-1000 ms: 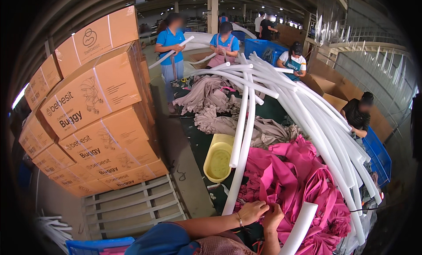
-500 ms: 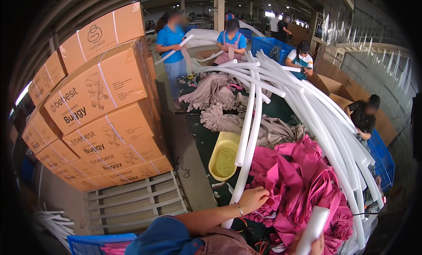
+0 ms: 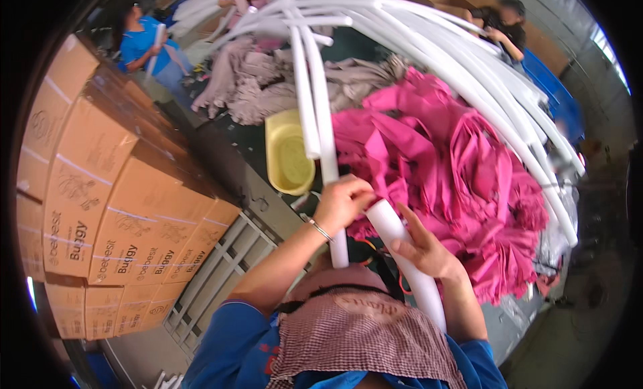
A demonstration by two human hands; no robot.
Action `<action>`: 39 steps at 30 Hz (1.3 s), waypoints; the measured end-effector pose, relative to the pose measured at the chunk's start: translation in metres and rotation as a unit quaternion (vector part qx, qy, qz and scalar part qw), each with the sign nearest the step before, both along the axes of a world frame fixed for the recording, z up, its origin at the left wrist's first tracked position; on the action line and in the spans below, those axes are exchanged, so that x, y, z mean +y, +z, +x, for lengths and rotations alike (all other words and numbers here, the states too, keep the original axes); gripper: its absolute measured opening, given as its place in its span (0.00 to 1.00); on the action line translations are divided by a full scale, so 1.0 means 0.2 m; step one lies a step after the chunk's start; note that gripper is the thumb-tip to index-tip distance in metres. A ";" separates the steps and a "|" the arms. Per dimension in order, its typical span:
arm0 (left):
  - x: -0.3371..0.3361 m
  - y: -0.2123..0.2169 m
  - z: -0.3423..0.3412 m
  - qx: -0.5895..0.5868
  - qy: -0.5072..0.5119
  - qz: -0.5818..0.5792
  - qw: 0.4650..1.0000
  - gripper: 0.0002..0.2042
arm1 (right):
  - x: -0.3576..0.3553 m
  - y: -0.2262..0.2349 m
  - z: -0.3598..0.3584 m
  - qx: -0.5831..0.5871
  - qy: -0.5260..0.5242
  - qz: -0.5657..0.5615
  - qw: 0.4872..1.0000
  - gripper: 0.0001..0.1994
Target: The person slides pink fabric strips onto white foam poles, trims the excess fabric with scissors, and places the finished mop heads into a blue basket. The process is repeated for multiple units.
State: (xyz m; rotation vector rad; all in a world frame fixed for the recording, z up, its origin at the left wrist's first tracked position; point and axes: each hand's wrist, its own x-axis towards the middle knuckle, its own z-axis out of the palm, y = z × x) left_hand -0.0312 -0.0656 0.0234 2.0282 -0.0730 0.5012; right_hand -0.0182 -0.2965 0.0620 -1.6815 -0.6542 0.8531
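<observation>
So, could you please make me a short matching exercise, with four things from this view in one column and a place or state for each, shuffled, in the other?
Things:
1. Yellow tub
2. Left hand
3. Right hand
4. Cardboard boxes

Places or states:
A. Against the side of a white tube
B. Stacked at the picture's left
C. Has a bracelet at its wrist
D. On the dark table

Pairs: 1-D, 2-C, 3-A, 4-B
</observation>
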 end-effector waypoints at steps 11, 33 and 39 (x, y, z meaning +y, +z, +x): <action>0.02 -0.09 0.04 -0.031 -0.172 0.065 0.982 0.03 | 0.05 -0.08 0.11 0.231 0.088 -0.033 0.969 0.37; -0.08 0.02 -0.05 0.031 -0.074 -0.096 0.992 0.10 | 0.13 -0.14 0.05 0.151 -0.190 0.103 0.965 0.25; -0.09 -0.06 -0.04 0.001 -0.073 -0.124 0.990 0.08 | 0.13 -0.12 0.01 0.043 -0.200 0.086 0.975 0.25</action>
